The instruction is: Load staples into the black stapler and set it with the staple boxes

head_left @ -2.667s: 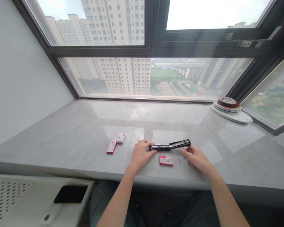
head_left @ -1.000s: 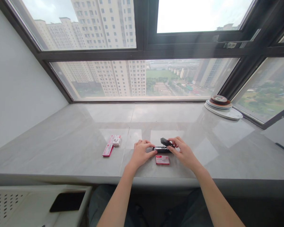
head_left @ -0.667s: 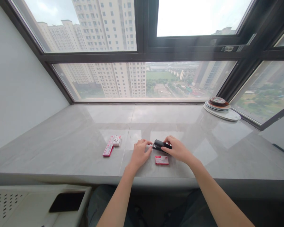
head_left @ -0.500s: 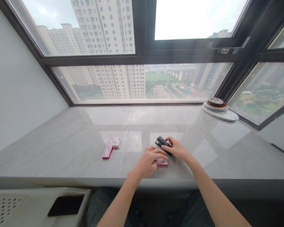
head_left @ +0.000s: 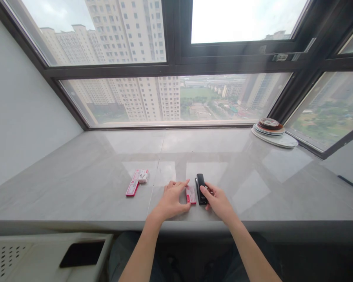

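A black stapler (head_left: 201,189) stands lengthwise on the grey counter, pointing away from me. My right hand (head_left: 219,199) grips it from the right, thumb on its top and fingers along its side. Just left of the stapler lies a small red-and-white box (head_left: 191,195), parallel to it with a narrow gap between. My left hand (head_left: 173,199) spans this box from the left, thumb at the near end and index finger at the far end. Further left, several similar flat red-and-white boxes (head_left: 132,188) lie together, with a small white box (head_left: 143,176) beside them.
A stack of plates (head_left: 275,139) sits in the far right corner by the window. The counter's front edge (head_left: 208,226) runs close below my forearms. At the lower left is a pale plastic piece (head_left: 29,258) with holes and a dark opening.
The stapler has turned from slanting to pointing straight away from me. The small box beside it has shifted left and turned lengthwise. My left hand has moved left with its fingers wider.
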Demonstrator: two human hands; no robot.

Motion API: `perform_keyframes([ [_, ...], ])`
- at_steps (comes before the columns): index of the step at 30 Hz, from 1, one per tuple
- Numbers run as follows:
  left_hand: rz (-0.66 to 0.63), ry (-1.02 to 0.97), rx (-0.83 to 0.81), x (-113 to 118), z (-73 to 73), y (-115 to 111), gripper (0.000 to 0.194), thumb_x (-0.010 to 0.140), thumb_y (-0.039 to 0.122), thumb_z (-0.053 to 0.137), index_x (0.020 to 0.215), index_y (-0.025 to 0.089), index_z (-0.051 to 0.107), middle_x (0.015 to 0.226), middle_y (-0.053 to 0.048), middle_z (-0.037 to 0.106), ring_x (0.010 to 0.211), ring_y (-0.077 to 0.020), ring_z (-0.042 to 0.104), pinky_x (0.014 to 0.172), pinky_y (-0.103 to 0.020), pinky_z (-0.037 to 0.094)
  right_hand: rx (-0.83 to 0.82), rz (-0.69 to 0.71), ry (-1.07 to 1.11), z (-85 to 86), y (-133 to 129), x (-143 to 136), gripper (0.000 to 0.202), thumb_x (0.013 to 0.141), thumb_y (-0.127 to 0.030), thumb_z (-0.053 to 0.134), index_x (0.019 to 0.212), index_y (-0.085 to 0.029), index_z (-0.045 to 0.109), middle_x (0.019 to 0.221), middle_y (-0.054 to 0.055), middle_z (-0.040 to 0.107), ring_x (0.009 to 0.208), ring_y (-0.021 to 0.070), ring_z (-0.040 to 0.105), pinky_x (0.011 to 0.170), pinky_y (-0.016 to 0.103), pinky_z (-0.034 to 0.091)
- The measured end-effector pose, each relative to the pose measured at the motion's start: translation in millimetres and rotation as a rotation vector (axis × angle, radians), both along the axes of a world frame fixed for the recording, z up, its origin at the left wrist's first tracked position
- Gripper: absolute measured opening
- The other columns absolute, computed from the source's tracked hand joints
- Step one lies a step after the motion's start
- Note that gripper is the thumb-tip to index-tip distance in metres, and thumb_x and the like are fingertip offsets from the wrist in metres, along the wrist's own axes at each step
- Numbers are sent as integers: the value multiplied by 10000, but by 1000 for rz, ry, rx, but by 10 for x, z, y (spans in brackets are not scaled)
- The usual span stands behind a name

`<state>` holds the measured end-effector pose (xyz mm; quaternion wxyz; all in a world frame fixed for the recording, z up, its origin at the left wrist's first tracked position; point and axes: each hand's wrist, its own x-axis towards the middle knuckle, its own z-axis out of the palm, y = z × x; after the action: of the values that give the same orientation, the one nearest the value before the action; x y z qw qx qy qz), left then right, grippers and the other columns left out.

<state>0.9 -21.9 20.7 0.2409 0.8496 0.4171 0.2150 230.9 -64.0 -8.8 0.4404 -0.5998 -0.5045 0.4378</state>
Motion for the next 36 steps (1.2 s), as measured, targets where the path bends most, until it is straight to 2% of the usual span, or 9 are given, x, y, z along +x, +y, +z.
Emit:
perform_keyframes([
  [4, 16, -64, 9, 157, -47, -85, 925, 722, 287, 777, 1556, 368, 386, 1352, -23, 619, 1217, -283, 510, 1122, -437, 359, 9, -78, -34, -1, -12, -174, 688, 902, -681, 552, 1406, -216, 611, 761, -26, 564, 423, 106, 525, 432, 251, 426],
  [7, 134, -116, 58, -24, -52, -100, 738, 827, 421, 732, 1506, 361, 450, 1393, -43, 574, 1279, -289, 489, 1118, -436, 370, 37, -175, -52, 29, -57, -203, 756, 911, -697, 519, 1475, -194, 540, 746, -18, 568, 440, 114, 487, 438, 257, 420],
  [10, 618, -61, 194, -492, -74, -33, 411, 949, 470, 564, 1325, 310, 604, 1321, -90, 568, 1258, -326, 487, 1083, -494, 379, 98, -255, -64, 75, -119, -205, 768, 940, -716, 426, 1467, -168, 541, 690, -12, 545, 480, 135, 458, 454, 262, 402],
  [12, 1017, 59, 246, -874, -110, 37, 474, 928, 512, 566, 1326, 256, 593, 1334, -147, 532, 1263, -399, 449, 1041, -565, 378, 122, -266, -69, 104, -151, -205, 775, 939, -735, 396, 1433, -164, 568, 663, -13, 528, 492, 145, 444, 457, 265, 387],
  [14, 1120, 169, 191, -1192, -153, 90, 562, 913, 540, 562, 1396, 252, 544, 1307, -159, 540, 1225, -416, 466, 997, -570, 396, 132, -262, -75, 123, -166, -207, 766, 930, -746, 397, 1394, -170, 598, 653, -14, 523, 492, 148, 435, 459, 268, 376],
  [18, 847, 312, 103, -1377, -195, 43, 527, 941, 522, 503, 1420, 306, 549, 1140, -109, 606, 1097, -350, 560, 930, -478, 441, 122, -258, -94, 117, -150, -218, 709, 926, -728, 422, 1329, -188, 641, 663, -6, 537, 500, 154, 449, 472, 276, 379],
  [24, 376, 220, -28, -1052, -43, -190, 679, 844, 576, 665, 1449, 306, 515, 1224, -74, 628, 1155, -306, 580, 985, -411, 454, 98, -188, -127, 67, -88, -203, 639, 880, -692, 564, 1266, -194, 667, 724, -1, 565, 604, 169, 537, 565, 285, 446],
  [31, 133, -42, -65, -382, 223, -61, 557, 749, 470, 788, 1260, 314, 631, 1192, -37, 617, 1022, -233, 651, 880, -334, 519, 79, -155, -138, 76, -84, -170, 664, 863, -718, 555, 1247, -197, 701, 711, 19, 598, 573, 176, 534, 497, 278, 400],
  [36, -25, -100, 3, 109, 198, 56, 522, 705, 408, 823, 1193, 302, 673, 1196, -52, 624, 1107, -269, 621, 933, -366, 507, 84, -146, -135, 89, -84, -165, 651, 867, -699, 562, 1265, -203, 697, 717, 23, 613, 570, 177, 544, 501, 279, 404],
])
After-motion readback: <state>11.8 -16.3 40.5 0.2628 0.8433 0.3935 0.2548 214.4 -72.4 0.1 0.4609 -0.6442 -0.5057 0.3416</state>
